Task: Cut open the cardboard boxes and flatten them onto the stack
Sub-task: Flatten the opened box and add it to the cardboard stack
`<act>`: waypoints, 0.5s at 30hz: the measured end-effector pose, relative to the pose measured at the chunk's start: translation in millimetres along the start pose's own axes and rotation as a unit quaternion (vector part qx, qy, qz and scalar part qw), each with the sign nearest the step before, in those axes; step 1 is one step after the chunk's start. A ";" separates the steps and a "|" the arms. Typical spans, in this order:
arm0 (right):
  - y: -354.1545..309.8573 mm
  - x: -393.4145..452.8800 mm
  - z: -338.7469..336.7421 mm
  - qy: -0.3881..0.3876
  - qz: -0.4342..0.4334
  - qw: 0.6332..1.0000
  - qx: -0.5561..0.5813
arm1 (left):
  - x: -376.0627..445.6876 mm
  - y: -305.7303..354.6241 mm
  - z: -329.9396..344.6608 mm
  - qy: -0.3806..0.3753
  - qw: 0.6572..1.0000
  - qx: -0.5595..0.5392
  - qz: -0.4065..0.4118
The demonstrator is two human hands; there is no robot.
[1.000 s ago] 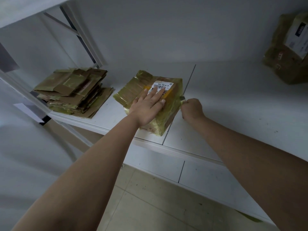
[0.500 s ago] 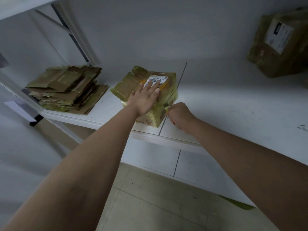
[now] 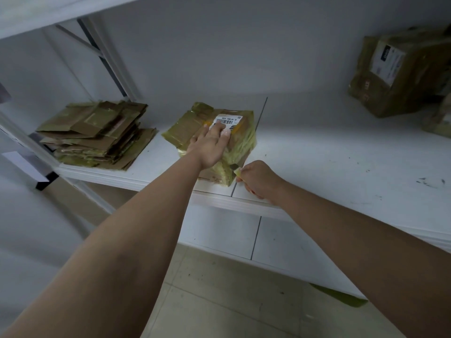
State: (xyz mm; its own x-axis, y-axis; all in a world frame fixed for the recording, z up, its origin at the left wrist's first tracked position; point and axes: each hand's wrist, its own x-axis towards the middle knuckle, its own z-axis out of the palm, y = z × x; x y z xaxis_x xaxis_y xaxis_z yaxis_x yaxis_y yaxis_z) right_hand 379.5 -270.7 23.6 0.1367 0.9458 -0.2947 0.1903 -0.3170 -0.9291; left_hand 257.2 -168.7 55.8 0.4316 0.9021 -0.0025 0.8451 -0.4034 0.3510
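The taped cardboard box (image 3: 214, 140) is pinned flat on the white shelf (image 3: 317, 152) by the left hand (image 3: 210, 147), fingers straight across its barcode label (image 3: 228, 120). A small blade (image 3: 233, 167) is pinched in the curled right hand (image 3: 258, 179) at the box's near right edge. The cutting step is judged underway; the tape there must be slit before flattening onto the stack (image 3: 97, 135) alongside.

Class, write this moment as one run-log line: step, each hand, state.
step: cutting taped brown cardboard box | left hand: flat on top | right hand: grips small blade at box's near right corner | state: box unflattened
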 end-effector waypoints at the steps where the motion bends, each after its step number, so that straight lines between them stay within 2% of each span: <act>1: -0.4 -1.2 1.3 0.006 -0.008 1.000 -0.005 | -0.9 0.4 -2.3 -0.010 1.000 -0.002 0.002; 5: 0.6 -3.3 1.3 0.010 -0.020 0.999 -0.028 | -4.6 -10.5 -24.9 -0.130 0.991 -0.015 0.026; 7: 2.1 -1.7 0.4 0.018 -0.019 0.999 -0.028 | -7.2 -19.2 -32.2 -0.165 0.982 0.063 0.061; 10: 2.0 0.3 0.2 0.025 -0.014 0.999 -0.017 | -15.2 -22.3 -25.6 -0.100 0.974 0.187 0.086; 12: -0.6 2.9 -2.2 0.034 -0.011 0.999 -0.021 | -20.0 -15.2 -16.8 -0.045 0.973 0.217 0.066; 15: -4.3 6.8 -5.8 0.046 -0.001 0.998 -0.033 | -21.1 -4.3 -13.2 -0.029 0.973 0.225 0.039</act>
State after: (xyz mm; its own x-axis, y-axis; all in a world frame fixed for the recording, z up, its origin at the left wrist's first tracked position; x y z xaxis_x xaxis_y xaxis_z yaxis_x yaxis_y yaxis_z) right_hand 385.2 -263.4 26.9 0.2249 0.9368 -0.2681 0.2531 -0.3219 -0.9123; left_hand 240.3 -184.0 66.8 0.5063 0.8610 -0.0487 0.8559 -0.5086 -0.0935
